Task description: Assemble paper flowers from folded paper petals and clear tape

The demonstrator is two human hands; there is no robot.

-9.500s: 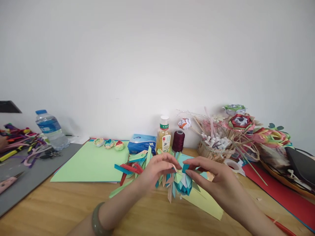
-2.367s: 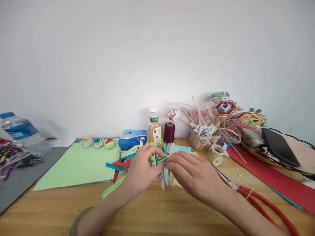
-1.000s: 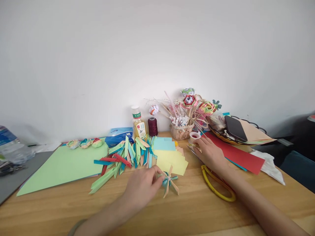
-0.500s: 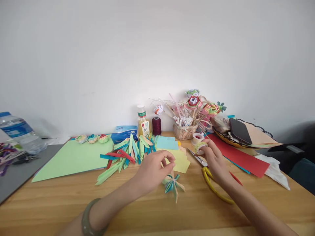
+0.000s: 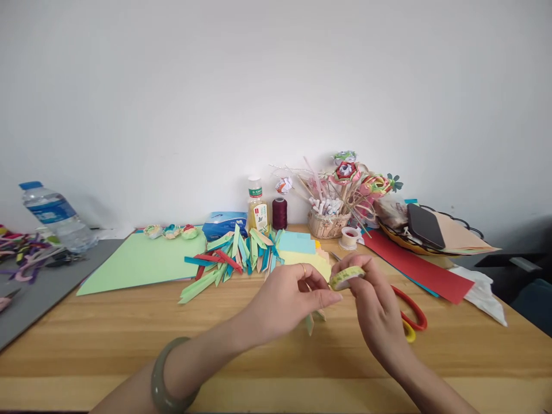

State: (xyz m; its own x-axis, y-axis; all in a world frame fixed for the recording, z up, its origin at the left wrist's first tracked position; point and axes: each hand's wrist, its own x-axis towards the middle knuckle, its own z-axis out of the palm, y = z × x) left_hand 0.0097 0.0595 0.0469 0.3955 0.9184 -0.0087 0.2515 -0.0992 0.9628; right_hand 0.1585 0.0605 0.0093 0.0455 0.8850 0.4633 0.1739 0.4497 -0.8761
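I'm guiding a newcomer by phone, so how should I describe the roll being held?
On the wooden table, find the basket of paper flowers. In front of it, the right hand holds a small tape roll. Its yellow-green band sets it apart from the white roll resting on the table beside the basket.

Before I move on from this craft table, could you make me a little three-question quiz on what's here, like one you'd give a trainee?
1. Multiple choice: what does the right hand grip?
A) a phone
B) a tape roll
C) the scissors

2. True or false: in this view, the maroon spool stands between the green-labelled bottle and the basket.

3. Count: how many paper rosettes lie along the green sheet's far edge?

Key: 1. B; 2. True; 3. Three.
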